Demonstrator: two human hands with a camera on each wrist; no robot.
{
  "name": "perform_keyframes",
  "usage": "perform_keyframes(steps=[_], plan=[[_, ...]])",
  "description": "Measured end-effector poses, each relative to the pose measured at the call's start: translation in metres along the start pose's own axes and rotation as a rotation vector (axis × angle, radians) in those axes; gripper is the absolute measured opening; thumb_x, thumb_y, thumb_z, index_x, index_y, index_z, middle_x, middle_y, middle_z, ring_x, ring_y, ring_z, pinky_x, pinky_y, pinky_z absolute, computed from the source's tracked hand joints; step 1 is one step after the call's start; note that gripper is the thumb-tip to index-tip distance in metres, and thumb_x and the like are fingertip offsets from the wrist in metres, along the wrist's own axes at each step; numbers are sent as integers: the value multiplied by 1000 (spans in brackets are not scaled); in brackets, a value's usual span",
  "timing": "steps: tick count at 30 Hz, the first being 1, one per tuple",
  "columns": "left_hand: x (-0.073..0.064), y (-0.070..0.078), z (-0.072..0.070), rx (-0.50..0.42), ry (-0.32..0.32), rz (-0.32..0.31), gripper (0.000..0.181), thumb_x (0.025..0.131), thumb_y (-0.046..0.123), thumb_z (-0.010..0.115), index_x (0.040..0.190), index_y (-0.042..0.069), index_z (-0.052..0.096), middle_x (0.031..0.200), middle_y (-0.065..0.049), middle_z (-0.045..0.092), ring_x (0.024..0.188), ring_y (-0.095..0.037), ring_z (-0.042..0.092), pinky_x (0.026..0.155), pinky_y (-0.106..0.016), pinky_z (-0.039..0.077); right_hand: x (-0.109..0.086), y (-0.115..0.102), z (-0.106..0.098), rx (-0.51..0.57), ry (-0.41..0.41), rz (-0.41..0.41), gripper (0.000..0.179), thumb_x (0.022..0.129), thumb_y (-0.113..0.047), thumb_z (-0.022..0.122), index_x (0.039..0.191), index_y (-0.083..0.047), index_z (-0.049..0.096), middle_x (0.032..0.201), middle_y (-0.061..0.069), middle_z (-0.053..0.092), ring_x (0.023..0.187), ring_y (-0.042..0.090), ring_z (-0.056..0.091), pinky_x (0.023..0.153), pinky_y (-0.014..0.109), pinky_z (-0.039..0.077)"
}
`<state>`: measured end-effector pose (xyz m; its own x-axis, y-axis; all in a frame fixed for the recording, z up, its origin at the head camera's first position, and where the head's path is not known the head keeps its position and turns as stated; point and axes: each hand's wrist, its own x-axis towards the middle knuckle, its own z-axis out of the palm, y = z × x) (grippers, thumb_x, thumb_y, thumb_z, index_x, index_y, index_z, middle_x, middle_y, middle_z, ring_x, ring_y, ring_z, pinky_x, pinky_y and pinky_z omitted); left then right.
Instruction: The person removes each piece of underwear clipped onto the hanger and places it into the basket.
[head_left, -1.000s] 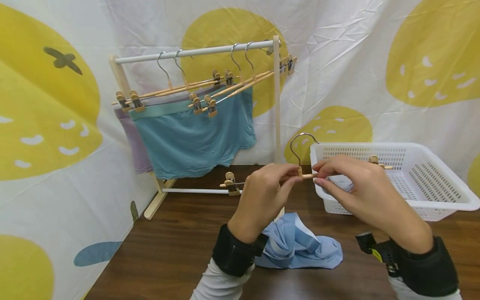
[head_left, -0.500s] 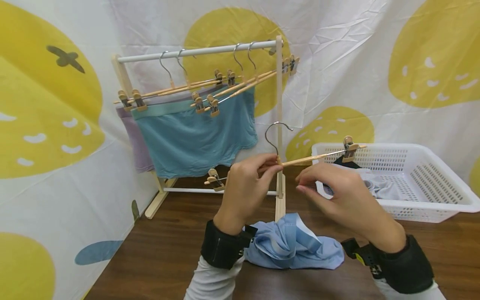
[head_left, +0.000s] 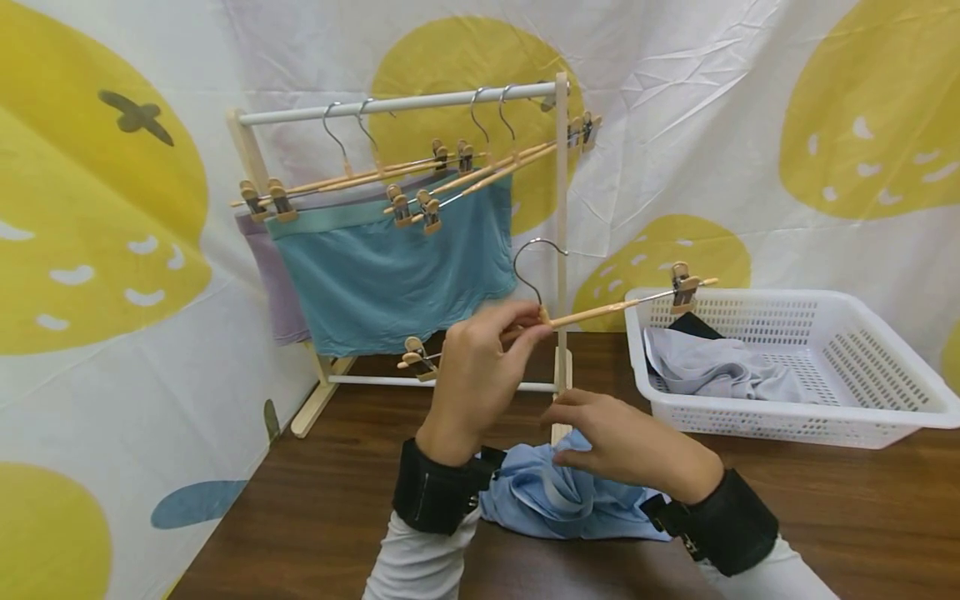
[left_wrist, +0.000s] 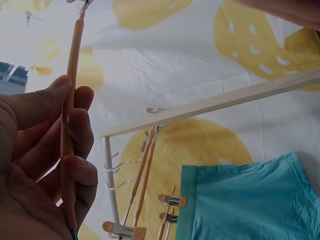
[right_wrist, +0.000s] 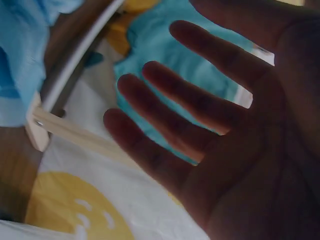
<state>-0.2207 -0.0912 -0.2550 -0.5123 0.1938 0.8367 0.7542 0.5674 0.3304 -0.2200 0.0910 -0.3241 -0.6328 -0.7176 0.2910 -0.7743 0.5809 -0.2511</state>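
Note:
My left hand (head_left: 476, 375) grips a wooden clip hanger (head_left: 592, 314) near its middle, below the metal hook. In the left wrist view, fingers and thumb wrap the hanger's bar (left_wrist: 69, 135). One clip (head_left: 683, 287) sits at its right end, another (head_left: 420, 358) at its left; no cloth hangs from either. Over a crumpled light-blue garment (head_left: 555, 496) on the table, my right hand (head_left: 622, 437) hovers with fingers spread, as the right wrist view shows. Whether it touches the cloth I cannot tell. Part of the garment is hidden behind that hand.
A small rack (head_left: 562, 208) stands at the back left. From it hang teal underpants (head_left: 390, 275), a purple garment (head_left: 273, 283) behind them, and bare clip hangers (head_left: 480, 179). At the right, a white basket (head_left: 892, 421) holds grey cloth (head_left: 712, 367) and a black piece (head_left: 693, 326).
My right hand has let go of the hanger and moved down and left to above the light-blue garment. The left hand has moved left and slightly up with the hanger.

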Motion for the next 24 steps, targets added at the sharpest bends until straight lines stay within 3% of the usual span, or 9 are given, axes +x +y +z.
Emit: perform_keyframes(steps=[6,9,12,17,24], plan=[[0,0,0,5,-4,8,14,85,19,73,95,9,75,87,-5,76,84,-6,67,68,-29,60,2,-1,25,43,-216,86,57,74,-26,82,127,-12,63,127,16,58,104,28,59,83,47,55],[0,0,0,1,-8,10,15,85,19,73,96,9,75,88,-5,77,84,-6,67,68,-29,60,2,-4,37,38,-337,135,71,71,-30,84,136,-17,57,138,19,51,111,32,56,87,48,54],[0,0,0,3,-12,9,15,86,19,73,96,8,75,88,-5,77,85,-7,67,69,-30,60,3,-9,46,-8,-408,131,79,68,-35,85,140,-24,53,142,21,47,115,34,54,91,49,53],[0,-1,0,-4,-20,7,16,86,19,73,97,8,75,89,-6,77,85,-8,67,68,-32,61,2,-14,55,-95,-407,124,82,62,-32,88,137,-32,55,138,17,51,112,33,51,82,46,54],[-1,-1,1,-8,-23,6,14,85,19,73,96,9,75,89,-5,77,86,-7,67,68,-31,60,1,-10,63,-118,-324,49,68,58,-16,87,121,-25,63,109,8,55,90,21,52,62,31,51]])
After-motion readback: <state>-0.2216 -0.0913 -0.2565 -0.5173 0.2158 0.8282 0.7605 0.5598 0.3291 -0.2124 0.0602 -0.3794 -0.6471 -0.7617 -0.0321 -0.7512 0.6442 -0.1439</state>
